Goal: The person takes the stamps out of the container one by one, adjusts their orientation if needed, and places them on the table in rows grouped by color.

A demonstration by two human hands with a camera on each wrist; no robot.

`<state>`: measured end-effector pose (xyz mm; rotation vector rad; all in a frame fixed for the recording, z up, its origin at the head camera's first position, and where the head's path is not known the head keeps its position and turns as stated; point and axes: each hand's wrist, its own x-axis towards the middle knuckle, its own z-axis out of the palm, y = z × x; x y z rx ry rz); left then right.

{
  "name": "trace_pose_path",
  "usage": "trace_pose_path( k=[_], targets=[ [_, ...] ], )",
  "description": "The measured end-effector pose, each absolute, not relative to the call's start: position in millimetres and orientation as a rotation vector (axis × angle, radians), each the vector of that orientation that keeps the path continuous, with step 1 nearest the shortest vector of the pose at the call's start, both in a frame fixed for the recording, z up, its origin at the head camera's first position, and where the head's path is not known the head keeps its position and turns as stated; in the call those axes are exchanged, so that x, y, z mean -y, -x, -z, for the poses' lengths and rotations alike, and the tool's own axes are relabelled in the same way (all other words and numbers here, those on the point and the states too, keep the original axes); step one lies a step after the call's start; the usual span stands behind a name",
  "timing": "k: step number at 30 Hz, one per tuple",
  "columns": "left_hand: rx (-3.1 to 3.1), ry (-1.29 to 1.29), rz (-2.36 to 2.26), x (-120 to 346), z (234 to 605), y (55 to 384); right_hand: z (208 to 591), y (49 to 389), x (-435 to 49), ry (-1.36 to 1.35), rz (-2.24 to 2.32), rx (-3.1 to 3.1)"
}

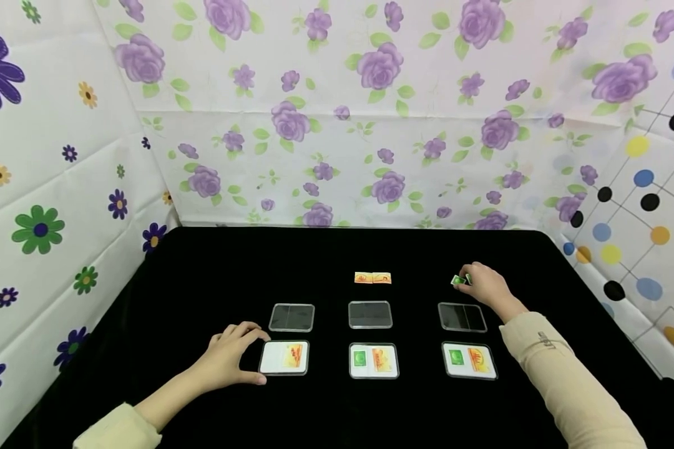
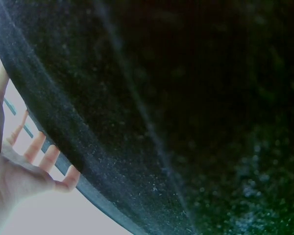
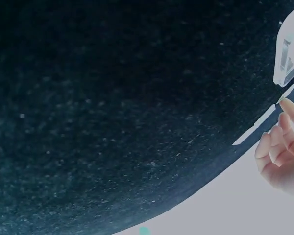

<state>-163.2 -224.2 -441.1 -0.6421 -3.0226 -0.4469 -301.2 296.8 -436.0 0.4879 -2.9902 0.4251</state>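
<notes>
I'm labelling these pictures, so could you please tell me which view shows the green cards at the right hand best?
The head view: it shows the green cards in clear colour, at the right hand. The right wrist view is too washed out to identify them; the left wrist view shows none of them.

Plain black tablecloth [image 1: 326, 249], lower half of the frame, bearing orange-and-yellow paper rectangles [image 1: 382, 278] at centre, a green, white-bordered paper rectangle [image 1: 458, 280] at centre right, and, below, clear-edged white rectangular cases [image 1: 272, 357] marked orange and yellow, two also green. White sheets carry purple roses with green leaves [image 1: 382, 65] (top), multicoloured daisies [image 1: 40, 230] (left), and line-joined coloured dots [image 1: 643, 178] (right).
</notes>
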Motion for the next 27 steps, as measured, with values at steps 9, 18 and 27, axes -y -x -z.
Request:
trace_pose_path(
  k=[9, 18, 27],
  targets=[
    [3.018, 0.647, 0.455, 224.3, 440.4, 162.4, 430.6, 306.3, -293.7, -0.472, -0.433, 3.067],
    [3.026, 0.645, 0.462, 225.7, 442.4, 163.9, 427.6, 307.7, -296.9, -0.636, -0.506, 3.044],
    [3.019, 0.645, 0.462, 225.5, 441.5, 163.5, 428.5, 305.8, -298.4, -0.624, -0.535, 3.013]
  ],
)
